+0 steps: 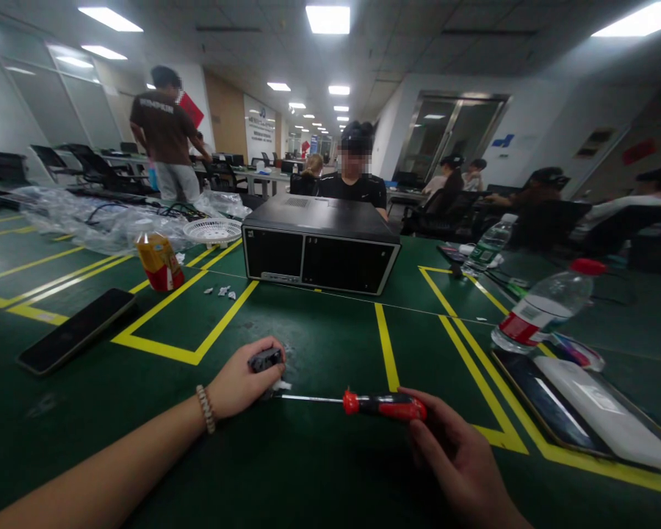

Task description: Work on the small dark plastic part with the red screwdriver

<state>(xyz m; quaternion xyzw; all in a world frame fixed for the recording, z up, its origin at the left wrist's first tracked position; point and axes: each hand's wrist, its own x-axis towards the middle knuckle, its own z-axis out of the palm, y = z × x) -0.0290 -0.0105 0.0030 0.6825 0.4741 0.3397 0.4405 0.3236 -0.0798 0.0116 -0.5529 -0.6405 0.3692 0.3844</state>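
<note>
Both of our hands are busy, close together above the green counter [308, 477]. Our left hand [245, 382], a beaded bracelet [206, 408] at its wrist, is curled around a small, dark, irregular part [265, 359], which sits between thumb and fingers near the middle of the view. That snug grip probably keeps such a little piece from twisting or slipping. Our right hand [457, 448] pinches the rear end of a screwdriver with a red-and-black handle [388, 405] and a thin metal shaft. We hold it nearly flat, shaft aimed at the left hand — likely so that the fingertips can turn the handle lightly. Whether its tip touches the dark part, we cannot tell.

Straight ahead, a black, boxy computer case [322, 257] with a pale-edged front lies beyond our hands, perhaps set there to leave elbow room. A person [352, 187] in a dark top is behind it. To our left are a flat black phone [77, 330] and a yellow-and-red drink bottle [161, 264]; to our right, a clear bottle with a red cap [548, 308] stands beside flat devices [551, 404] — all outside our hands' working space.
</note>
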